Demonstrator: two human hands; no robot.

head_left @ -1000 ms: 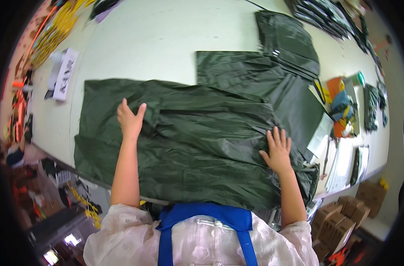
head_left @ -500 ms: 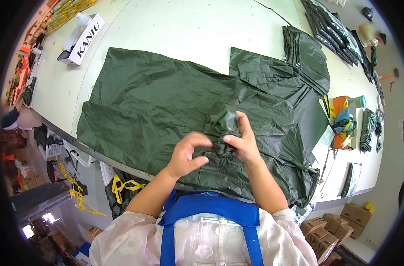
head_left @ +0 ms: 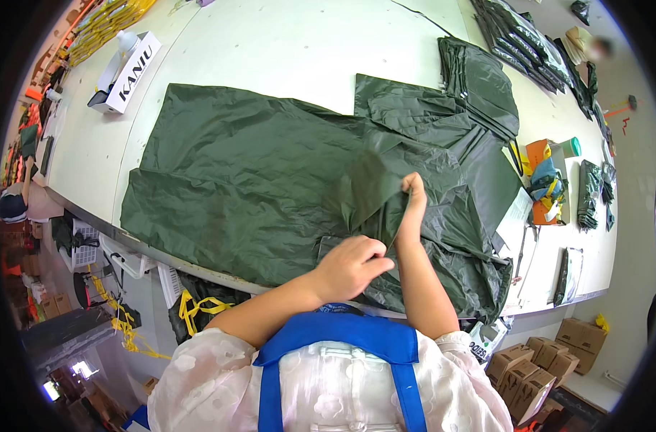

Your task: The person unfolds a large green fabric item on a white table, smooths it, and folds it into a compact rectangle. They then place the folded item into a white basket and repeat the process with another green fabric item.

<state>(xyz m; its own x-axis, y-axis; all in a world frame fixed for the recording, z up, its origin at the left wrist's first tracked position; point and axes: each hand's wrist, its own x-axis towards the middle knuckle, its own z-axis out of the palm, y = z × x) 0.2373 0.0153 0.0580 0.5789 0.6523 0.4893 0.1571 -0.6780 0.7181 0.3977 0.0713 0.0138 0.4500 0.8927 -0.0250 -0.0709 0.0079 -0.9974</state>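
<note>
**Q:** Where is the workpiece located?
**A:** The dark green, glossy, thin fabric sheet (head_left: 227, 173) lies spread across the white, smooth-topped table (head_left: 270, 43), its near side along the table's front edge. A portion of it is raised between the two hands; this portion is partly blurred.

**Q:** State the condition of the right hand.
**A:** The right hand (head_left: 413, 194) is closed, fingers bent inward, gripping the upper end of the raised edge.

**Q:** And the left hand?
**A:** The left hand (head_left: 351, 268) is nearer the body. Its fingers are curled, with thumb and forefinger pinched on the lower end of the same edge. The exact contact point is too small to make out.

**Q:** Which items surround the sheet?
**A:** Beyond its right portion is a dark green, folded fabric bundle (head_left: 479, 83). To the right stands an orange open-topped box (head_left: 538, 153) with blue and yellow material in it; a green, round tape roll (head_left: 573, 147) is just beside it. At the far left is a white, long, open carton (head_left: 135, 78), well apart from both hands.
</note>
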